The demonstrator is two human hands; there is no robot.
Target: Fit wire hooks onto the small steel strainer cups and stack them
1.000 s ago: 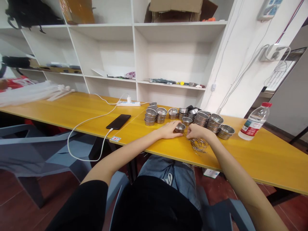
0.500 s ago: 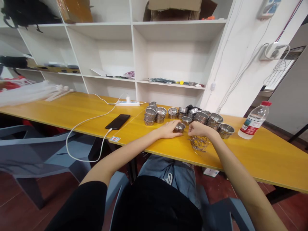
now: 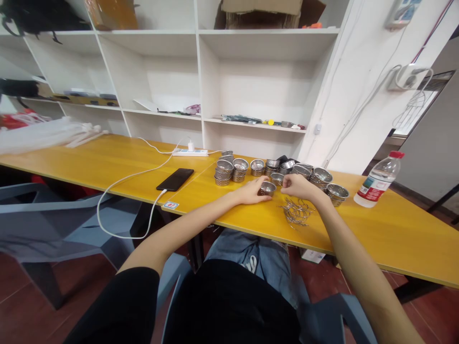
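My left hand (image 3: pixel 253 191) is wrapped round the side of a small perforated metal strainer basket (image 3: pixel 267 189), which stands open side up near the table's front. Just right of it, my right hand (image 3: pixel 297 186) is closed in a pinch; whatever is between its fingertips is too small to make out. Below that hand lies a tangled heap of thin bent metal wires (image 3: pixel 297 212). Another strainer basket (image 3: pixel 277 179) sits just behind my hands. Further stacks of such baskets (image 3: pixel 224 172) stand along the back of the yellow table (image 3: pixel 201 210).
A plastic bottle with a red cap (image 3: pixel 378 180) stands to the right of the basket stacks (image 3: pixel 337 192). Left of them lie a black phone (image 3: pixel 175 179) on a white cable and a power strip (image 3: pixel 190 153). White shelves (image 3: pixel 258 81) rise behind the table.
My right hand has lifted slightly up and away from the wire heap, uncovering more of it. My left hand remains on its basket, which looks slightly raised or tilted.
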